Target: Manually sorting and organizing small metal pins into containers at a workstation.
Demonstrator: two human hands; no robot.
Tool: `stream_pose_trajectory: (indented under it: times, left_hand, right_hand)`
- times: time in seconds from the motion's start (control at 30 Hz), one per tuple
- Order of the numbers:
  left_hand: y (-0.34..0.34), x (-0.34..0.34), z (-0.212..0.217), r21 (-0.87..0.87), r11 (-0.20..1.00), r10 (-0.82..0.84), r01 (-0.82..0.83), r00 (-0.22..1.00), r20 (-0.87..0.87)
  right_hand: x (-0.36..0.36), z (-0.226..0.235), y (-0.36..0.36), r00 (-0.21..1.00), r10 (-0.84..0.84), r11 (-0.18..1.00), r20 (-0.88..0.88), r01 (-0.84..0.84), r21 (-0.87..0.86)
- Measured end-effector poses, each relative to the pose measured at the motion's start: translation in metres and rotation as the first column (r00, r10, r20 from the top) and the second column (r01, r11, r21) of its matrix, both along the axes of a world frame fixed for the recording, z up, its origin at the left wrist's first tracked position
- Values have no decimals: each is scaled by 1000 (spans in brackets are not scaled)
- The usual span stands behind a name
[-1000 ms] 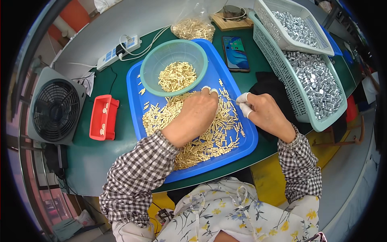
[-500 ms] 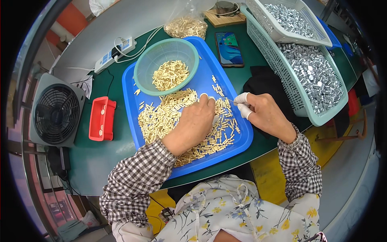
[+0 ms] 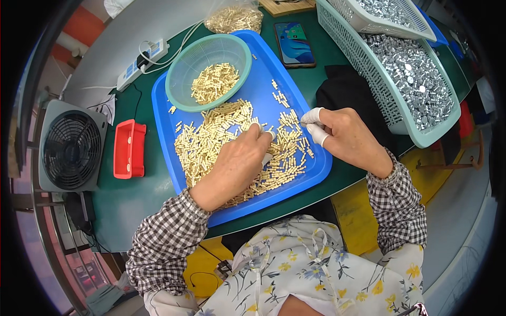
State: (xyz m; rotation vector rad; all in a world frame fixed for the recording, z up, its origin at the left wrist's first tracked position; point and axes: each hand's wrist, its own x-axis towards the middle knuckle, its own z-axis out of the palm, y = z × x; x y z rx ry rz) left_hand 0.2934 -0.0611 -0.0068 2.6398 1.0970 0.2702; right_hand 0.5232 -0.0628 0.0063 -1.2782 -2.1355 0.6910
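Note:
Small brass pins (image 3: 203, 150) lie heaped across a blue tray (image 3: 240, 213). My left hand (image 3: 232, 167), with white covers on its fingertips, is over the heap, its fingers curled together. Whatever is between those fingers is too small to make out. At the tray's right edge, my right hand (image 3: 350, 138) pinches thumb and forefinger together, both in white covers. What that pinch holds cannot be made out. A pale green colander (image 3: 176, 87) with more brass pins sits on the far part of the tray.
A red box (image 3: 122, 150) and a grey fan (image 3: 74, 147) stand at left. Beyond the tray are a phone (image 3: 295, 45), a power strip (image 3: 138, 67) and a bag of brass pins (image 3: 234, 20). Black cloth (image 3: 348, 95) lies beside a green basket (image 3: 369, 87) of silvery parts.
My left hand has drawn back left and nearer me, away from the right hand. The thin metal piece earlier seen at my right fingertips no longer shows. The view has shifted slightly.

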Motion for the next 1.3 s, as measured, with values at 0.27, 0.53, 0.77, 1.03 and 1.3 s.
stream_pose_trajectory:
  times: [0.27, 0.53, 0.77, 1.03, 1.3]
  left_hand:
    - [-6, 22, -1, 72, 997, 7, 11, 971, -240]
    - [-4, 20, -15, 10, 999, -48, 51, 985, -166]
    - [-3, 22, -17, -10, 998, -58, 58, 997, -52]
    - [2, -4, -10, -178, 980, 121, -89, 977, 177]
    - [6, -84, 15, -729, 642, 547, -238, 808, 218]
  right_hand:
    - [4, -13, 2, 1000, 7, 1000, 9, -7, 4]
    - [11, -20, 0, 999, 23, 1000, -35, -22, 15]
    - [15, -20, 2, 999, 35, 999, -23, -35, 0]
    - [1, -14, 6, 994, 78, 996, -75, -81, -36]
    - [-60, -6, 21, 972, 190, 979, -141, -198, -44]
